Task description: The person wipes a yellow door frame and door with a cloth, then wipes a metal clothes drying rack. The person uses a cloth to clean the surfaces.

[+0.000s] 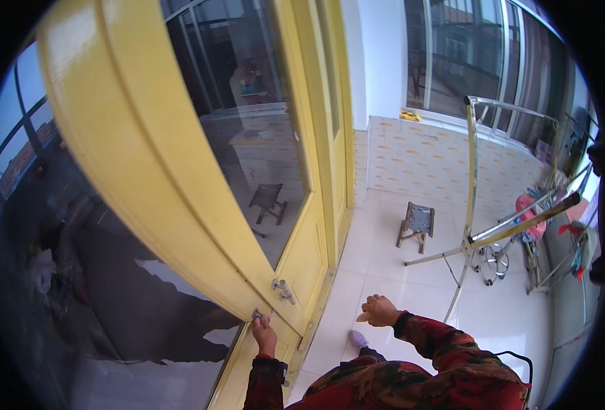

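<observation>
Directly before me stands a yellow double door (143,169) with large glass panes (236,128). My left hand (264,335) is closed around a small metal handle (257,313) at the edge of the left leaf. A second metal handle (283,292), lever-like, sits just beyond it on the other leaf. My right hand (382,310) is held out over the tiled floor, away from the door. Its fingers pinch a small pale object (363,318), too small to identify. The lower left glass (143,307) shows dark reflections and ragged light patches.
A folding stool (418,220) stands on the white tiles. Right of it rises a metal frame (470,169) with splayed legs, near a wheeled chrome base (496,265) and a pink ring-shaped item (530,215). A yellow toy car (410,116) rests on the window ledge.
</observation>
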`<state>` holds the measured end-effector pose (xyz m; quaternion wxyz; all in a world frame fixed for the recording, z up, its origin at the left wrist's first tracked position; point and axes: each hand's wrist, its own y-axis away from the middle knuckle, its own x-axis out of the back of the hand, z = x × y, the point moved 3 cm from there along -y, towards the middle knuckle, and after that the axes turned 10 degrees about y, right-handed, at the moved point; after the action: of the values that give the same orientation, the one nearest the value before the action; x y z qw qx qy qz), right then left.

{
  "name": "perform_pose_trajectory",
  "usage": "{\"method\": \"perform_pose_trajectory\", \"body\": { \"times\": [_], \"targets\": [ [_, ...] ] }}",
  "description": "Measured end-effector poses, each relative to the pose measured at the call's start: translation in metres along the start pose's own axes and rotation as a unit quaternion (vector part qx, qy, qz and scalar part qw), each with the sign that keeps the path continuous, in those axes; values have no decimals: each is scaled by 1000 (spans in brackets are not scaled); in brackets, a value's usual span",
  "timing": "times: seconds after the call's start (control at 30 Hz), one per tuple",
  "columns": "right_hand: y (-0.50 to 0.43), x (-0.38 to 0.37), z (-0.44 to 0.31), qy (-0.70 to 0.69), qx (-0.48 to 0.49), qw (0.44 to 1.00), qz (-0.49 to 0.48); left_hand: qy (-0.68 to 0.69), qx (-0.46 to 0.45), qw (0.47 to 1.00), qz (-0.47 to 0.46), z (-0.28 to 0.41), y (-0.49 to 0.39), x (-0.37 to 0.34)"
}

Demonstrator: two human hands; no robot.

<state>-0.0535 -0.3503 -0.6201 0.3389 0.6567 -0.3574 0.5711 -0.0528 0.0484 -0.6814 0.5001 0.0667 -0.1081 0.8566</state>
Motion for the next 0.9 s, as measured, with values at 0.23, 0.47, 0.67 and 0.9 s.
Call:
{"method": "perform_pose_trajectory", "body": {
  "times": [0.23, 0.47, 0.67, 0.9],
  "targets": [
    [32, -43, 38, -130, -115, 982, -72, 106, 48, 993, -5, -13, 2, -8],
    [23, -109, 123, 64, -28, 996, -63, 45, 15, 999, 12, -14, 7, -10],
    [13, -132, 220, -612, -283, 724, -150, -26, -50, 992, 116, -4, 8, -20],
    [-81, -56, 287, -866, -192, 456, 69, 133, -2, 957, 257, 16, 19, -48]
  ]
}}
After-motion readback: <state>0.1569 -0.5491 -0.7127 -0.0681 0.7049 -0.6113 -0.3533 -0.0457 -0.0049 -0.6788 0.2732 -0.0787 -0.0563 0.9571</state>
